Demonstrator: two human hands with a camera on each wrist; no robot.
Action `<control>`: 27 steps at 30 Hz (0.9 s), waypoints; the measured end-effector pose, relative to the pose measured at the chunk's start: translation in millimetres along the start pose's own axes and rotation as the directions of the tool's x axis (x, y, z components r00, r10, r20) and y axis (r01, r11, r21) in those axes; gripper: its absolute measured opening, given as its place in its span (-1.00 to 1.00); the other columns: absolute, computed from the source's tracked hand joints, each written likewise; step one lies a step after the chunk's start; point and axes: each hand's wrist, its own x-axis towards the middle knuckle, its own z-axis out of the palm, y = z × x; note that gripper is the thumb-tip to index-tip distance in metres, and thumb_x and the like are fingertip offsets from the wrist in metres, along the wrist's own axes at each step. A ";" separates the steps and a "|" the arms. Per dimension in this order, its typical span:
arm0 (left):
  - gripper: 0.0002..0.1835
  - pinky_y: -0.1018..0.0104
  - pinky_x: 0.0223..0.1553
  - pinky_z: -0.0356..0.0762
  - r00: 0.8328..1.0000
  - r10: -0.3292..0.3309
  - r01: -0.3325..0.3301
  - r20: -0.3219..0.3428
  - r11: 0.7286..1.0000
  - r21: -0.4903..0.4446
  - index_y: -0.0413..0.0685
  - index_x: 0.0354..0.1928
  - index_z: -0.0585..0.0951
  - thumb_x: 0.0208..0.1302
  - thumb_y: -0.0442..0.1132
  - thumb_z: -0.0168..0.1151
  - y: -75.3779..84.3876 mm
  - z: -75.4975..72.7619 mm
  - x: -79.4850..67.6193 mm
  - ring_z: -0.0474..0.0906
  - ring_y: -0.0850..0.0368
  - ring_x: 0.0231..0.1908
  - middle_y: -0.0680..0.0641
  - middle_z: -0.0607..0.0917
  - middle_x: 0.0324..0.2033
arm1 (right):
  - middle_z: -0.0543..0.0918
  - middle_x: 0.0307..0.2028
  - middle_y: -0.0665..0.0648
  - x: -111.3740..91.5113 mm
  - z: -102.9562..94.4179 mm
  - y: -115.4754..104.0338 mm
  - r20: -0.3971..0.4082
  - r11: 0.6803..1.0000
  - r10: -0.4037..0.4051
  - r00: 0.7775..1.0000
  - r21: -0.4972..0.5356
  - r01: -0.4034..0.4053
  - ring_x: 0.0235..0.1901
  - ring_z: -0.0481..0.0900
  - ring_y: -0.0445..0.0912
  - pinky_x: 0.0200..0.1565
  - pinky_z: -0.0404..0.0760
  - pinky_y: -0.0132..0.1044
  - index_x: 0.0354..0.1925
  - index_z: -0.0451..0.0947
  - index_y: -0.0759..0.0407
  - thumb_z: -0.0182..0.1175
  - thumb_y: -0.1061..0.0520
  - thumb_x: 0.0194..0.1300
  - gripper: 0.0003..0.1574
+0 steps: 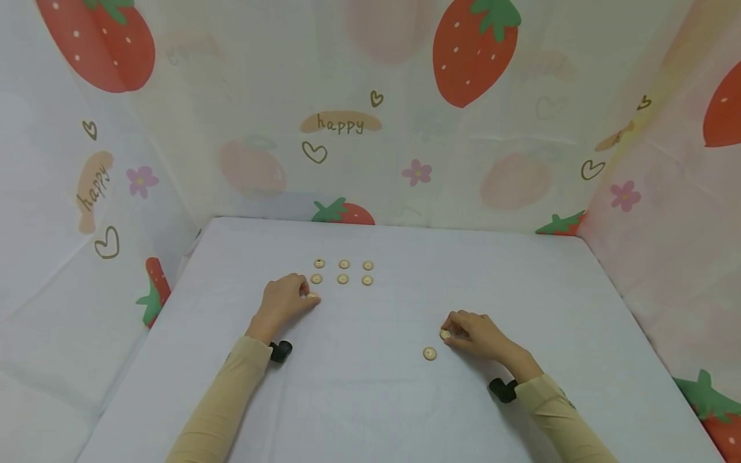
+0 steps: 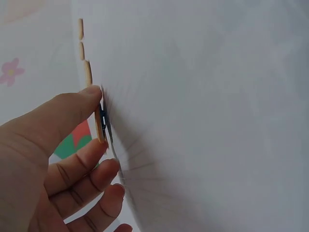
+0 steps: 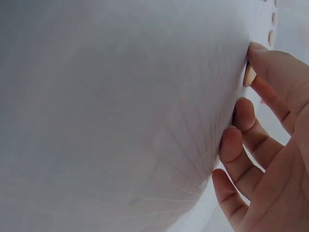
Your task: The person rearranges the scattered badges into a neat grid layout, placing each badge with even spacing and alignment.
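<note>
My left hand pinches a small round tan disc between thumb and fingertips, low over the white table. The left wrist view shows this disc edge-on, with a dark piece on its underside. Just beyond that hand, several matching discs lie flat in two rows. My right hand pinches another tan disc at the right; in the right wrist view the disc is tilted between thumb and index finger, close to the cloth. A loose disc lies to the left of that hand.
A white cloth covers the table. Strawberry-printed sheets hang behind it and along both sides. Each wrist carries a small black camera, the left camera and the right camera.
</note>
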 end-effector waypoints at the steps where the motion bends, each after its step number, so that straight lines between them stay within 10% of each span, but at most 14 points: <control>1: -0.65 0.18 -0.33 0.25 1.000 -0.003 0.003 0.002 1.000 0.000 -0.02 -0.49 0.51 0.04 0.09 0.31 -0.2 -0.2 -0.1 0.36 0.11 -0.49 0.03 0.48 -0.54 | 0.52 -0.35 -0.14 0.1 0.0 -0.2 0.003 1.000 0.004 1.000 0.003 -0.004 -0.30 0.46 -0.24 -0.17 0.39 -0.11 -0.17 0.50 -0.07 0.23 -0.04 0.20 -0.78; 17: -0.61 0.22 -0.38 0.32 0.999 0.035 -0.034 0.042 0.999 -0.027 -0.06 -0.33 0.54 0.09 0.13 0.27 -2.6 -4.3 -1.6 0.38 0.11 -0.47 0.00 0.51 -0.46 | 0.53 -0.36 -0.16 0.1 -0.2 -1.2 0.000 1.000 0.004 1.000 0.005 -0.004 -0.30 0.47 -0.25 -0.14 0.39 0.00 -0.18 0.49 -0.07 0.25 -0.05 0.18 -0.76; 27: -0.75 0.18 -0.24 0.41 0.958 0.226 -0.204 0.179 0.970 -0.134 0.02 -0.04 0.55 0.23 -0.21 0.18 -10.9 -17.4 -0.1 0.42 0.11 -0.34 -0.03 0.55 -0.25 | 0.51 -0.39 -0.14 -1.3 -1.5 -2.0 -0.014 1.000 -0.012 1.000 -0.002 0.012 -0.33 0.46 -0.23 -0.19 0.39 -0.03 -0.20 0.49 -0.04 0.26 -0.02 0.17 -0.77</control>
